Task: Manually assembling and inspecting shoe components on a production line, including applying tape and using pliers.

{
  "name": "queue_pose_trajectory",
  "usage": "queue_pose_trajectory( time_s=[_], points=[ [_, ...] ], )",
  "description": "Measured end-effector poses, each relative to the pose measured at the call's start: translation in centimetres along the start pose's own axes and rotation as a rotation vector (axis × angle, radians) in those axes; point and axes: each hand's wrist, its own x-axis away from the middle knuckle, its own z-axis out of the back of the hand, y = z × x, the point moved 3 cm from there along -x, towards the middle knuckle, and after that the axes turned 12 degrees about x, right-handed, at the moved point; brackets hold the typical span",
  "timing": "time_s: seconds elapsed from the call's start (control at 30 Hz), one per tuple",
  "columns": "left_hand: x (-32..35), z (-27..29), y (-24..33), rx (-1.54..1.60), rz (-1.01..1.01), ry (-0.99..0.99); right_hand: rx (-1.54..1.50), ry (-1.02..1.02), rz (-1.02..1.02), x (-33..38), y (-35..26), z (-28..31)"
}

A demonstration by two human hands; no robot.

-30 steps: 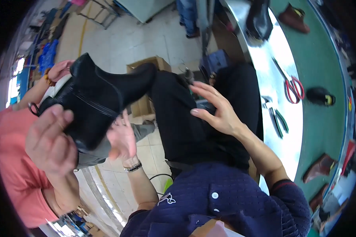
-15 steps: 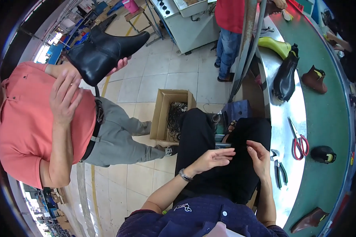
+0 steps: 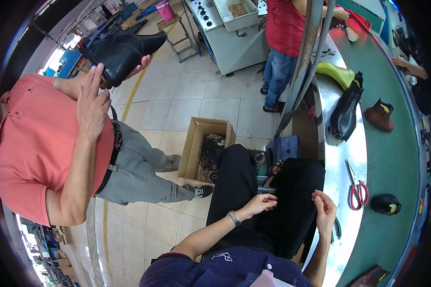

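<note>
Our left hand (image 3: pixel 259 204), half-curled, nothing visible in it, over our lap (image 3: pixel 268 229); our right hand (image 3: pixel 325 214), half open, fingers bent, likewise, beside the table (image 3: pixel 333 167). On the table we list pliers (image 3: pixel 339 230), largely hidden by the right hand, scissors (image 3: pixel 355 185), one black boot (image 3: pixel 345 109).

Pliers (image 3: pixel 339 229) mostly hidden; bottom boot (image 3: pixel 370 278) cut off.

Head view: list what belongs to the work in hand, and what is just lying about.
Probably part of the work:
left hand and right hand, both apparently empty
black boot held by a co-worker
other black boot, on the metal bench
red-handled scissors
dark-handled tool beside the right hand

Apparently just lying about:
cardboard box
pink bucket on a stool
</note>
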Motion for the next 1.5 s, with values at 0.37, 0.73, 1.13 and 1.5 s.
queue_pose_trajectory(
  time_s=[0.37, 0.73, 1.13, 1.5],
  points=[
    [0.1, 0.0, 0.2, 0.005, -0.001, -0.011, 0.007, 0.102, 0.021, -1.4, -0.7, 1.2],
    [1.0, -0.6, 1.5, -0.071, 0.023, -0.059, 0.087, 0.176, -0.035, -2.1, -0.8, 2.8],
    [12.7, 5.2, 19.3, 0.162, -0.627, 0.135, 0.121, 0.116, 0.067, -3.6, -3.0, 1.1],
    [21.8, 23.7, 24.4, 0.341, -1.259, 1.021, 0.127, -0.015, 0.163, -2.6, -5.3, -2.9]
  ],
)
